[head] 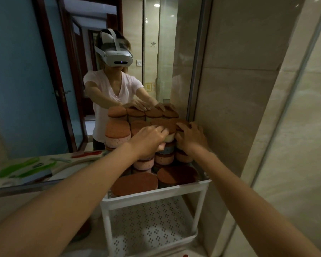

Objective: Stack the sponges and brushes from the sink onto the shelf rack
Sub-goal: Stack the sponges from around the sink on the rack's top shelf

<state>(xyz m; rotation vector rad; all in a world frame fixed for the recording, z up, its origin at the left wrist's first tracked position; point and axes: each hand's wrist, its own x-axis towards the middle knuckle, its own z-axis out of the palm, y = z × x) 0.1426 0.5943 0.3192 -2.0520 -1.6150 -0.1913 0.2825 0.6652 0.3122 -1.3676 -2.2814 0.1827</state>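
Tiled wall point(239, 108) and mirror point(17, 80) back the white shelf rack point(156, 194), whose top tier carries the sponge stacks point(164, 157). The left grip point(148, 140) closes around a brown-topped sponge point(168, 131) at the top of a column. The right grip point(191, 138), just beside it, curls over the neighbouring sponge point(182, 127). Columns below both grips stand tall and uneven. Risk: sideways pressure or a hasty release probably tips them, spilling sponges off the tier.

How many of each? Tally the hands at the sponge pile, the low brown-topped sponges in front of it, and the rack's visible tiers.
Hands: 2, left hand, right hand
Low brown-topped sponges: 2, left sponge, right sponge
Rack tiers: 2, top tier, lower tier
Total: 6
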